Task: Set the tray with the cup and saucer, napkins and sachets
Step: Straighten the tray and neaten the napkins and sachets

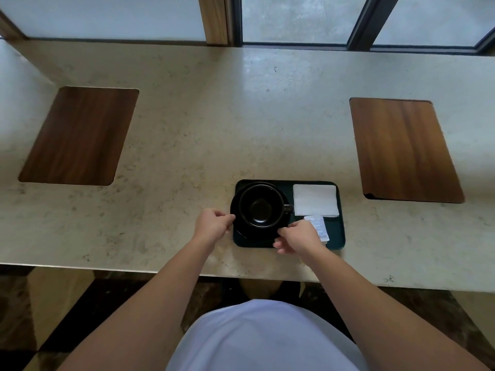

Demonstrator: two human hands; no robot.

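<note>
A dark green tray (336, 235) lies near the counter's front edge. On its left half stands a black cup (261, 204), handle to the right, on a black saucer (254, 232). White napkins (314, 200) fill the tray's back right corner. White sachets (320, 227) lie in front of them. My left hand (213, 226) pinches the saucer's left rim. My right hand (297, 236) pinches the saucer's front right rim and hides part of the sachets.
The tray sits on a beige stone counter (187, 145) below a window. Wooden inlay panels are set into the counter at the left (80, 135) and right (404, 149). The counter's front edge runs just behind my forearms.
</note>
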